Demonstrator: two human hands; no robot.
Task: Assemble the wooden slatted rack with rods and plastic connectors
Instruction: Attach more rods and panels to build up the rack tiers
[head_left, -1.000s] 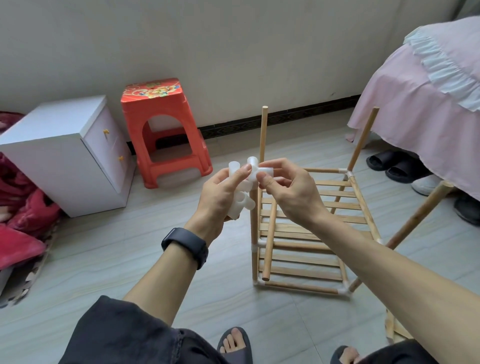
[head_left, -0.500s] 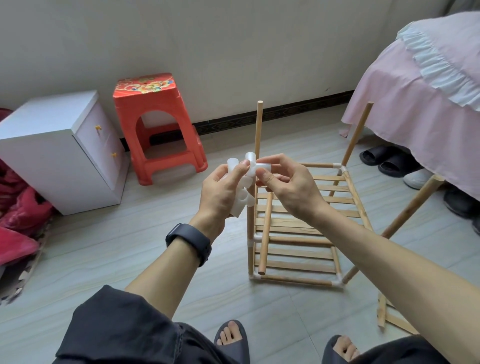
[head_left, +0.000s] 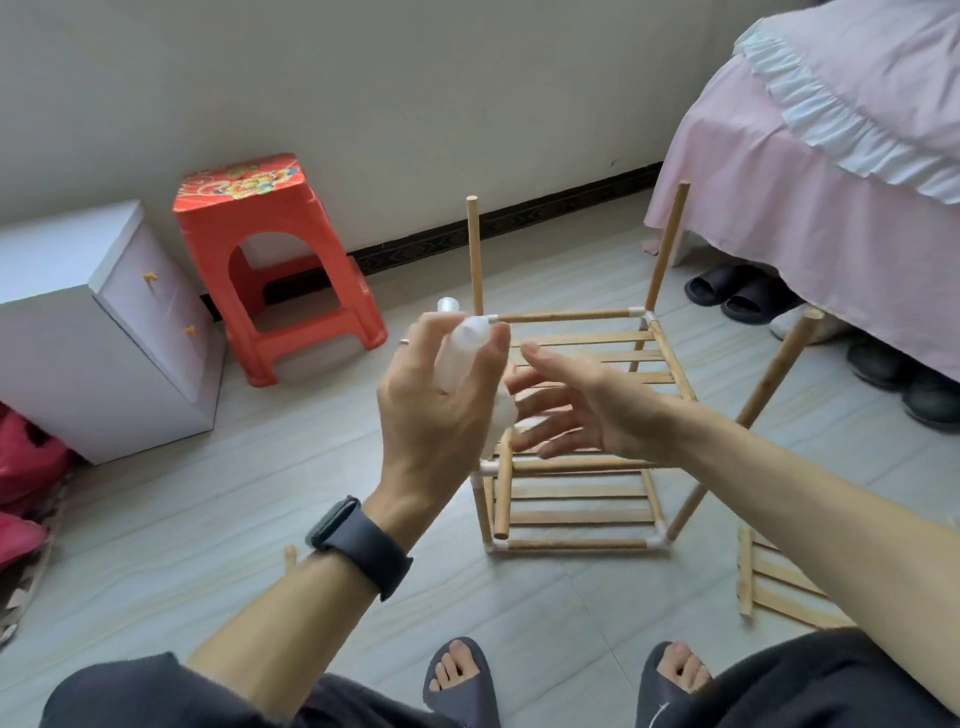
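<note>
left hand grips a clutch of white plastic tube connectors, held up over the near-left corner of the half-built wooden slatted rack on the floor. right hand is released, fingers spread beside them. looks like connector-picking; next, pinch one off and seat it on a bare upright wooden rod.

Above the half-built wooden rack on the floor, the left grip holds a cluster of white plastic connectors while the right grip hovers just beside them with fingers spread, a red stool standing left of the rack and a loose slat panel lying to its right.
</note>
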